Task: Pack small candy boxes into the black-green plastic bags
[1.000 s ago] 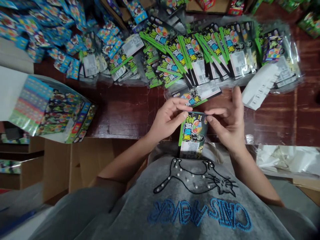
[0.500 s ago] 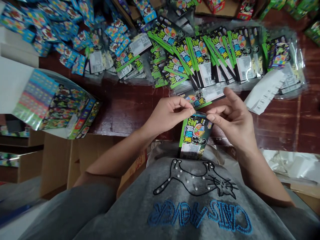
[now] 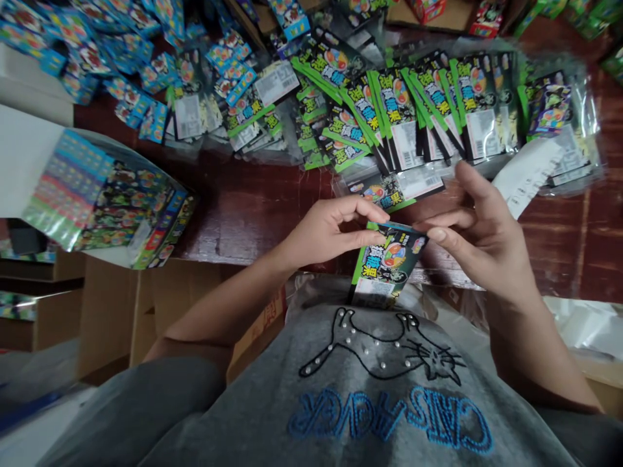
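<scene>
Two bare hands work over the near edge of a dark red-brown table [image 3: 243, 207], holding one black and green packet [image 3: 389, 264] between them. The left hand [image 3: 324, 235] pinches the packet's top left corner, thumb on the printed front and fingers behind the top edge. The right hand [image 3: 499, 250] has its thumb and a bent finger close together at the top right corner, a narrow grip on the packet, with another finger raised clear. The packet hangs tilted in front of a grey shirt [image 3: 370, 415] with a cat outline and blue letters; a thin strip of blue shows along its top. Just beyond the fingers lies a loose packet [image 3: 396, 194], and past it a row of similar packets [image 3: 396, 107] overlaps in clear bags. A small purple box [image 3: 551, 110] rests on the bags at the right, near a curled white paper [image 3: 525, 172]. Farther left are a heap of blue boxes [image 3: 87, 52] and, nearer, a large printed box [image 3: 136, 214].
</scene>
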Motion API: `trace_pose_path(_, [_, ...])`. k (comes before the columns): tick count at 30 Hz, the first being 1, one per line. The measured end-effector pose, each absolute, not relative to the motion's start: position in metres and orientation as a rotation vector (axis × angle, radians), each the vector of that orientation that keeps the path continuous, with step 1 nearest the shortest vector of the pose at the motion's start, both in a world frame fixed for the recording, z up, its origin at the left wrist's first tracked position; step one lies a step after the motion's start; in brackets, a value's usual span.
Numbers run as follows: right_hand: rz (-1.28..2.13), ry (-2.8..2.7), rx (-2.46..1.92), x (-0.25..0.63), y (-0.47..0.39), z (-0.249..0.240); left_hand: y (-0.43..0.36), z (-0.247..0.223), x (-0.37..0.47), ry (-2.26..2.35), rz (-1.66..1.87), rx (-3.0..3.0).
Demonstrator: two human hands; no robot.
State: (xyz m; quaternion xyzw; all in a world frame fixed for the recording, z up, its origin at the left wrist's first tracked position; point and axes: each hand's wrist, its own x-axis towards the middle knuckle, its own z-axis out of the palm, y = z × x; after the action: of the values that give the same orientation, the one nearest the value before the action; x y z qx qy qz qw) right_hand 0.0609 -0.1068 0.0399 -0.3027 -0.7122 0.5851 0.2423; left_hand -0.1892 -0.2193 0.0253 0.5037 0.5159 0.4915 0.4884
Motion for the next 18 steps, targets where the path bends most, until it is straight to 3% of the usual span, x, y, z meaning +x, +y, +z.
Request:
trace_pose_path(11, [1.137,-2.762,-0.434,0.027,-0.071,0.080,-0.220,0.025,-0.178,1.382,1.217,1.258])
trace_pose_path(18, [0.983,-2.705,-0.367,0.015,-0.080,0.078,-0.235,0.008,-0.188,1.170,1.292,0.933])
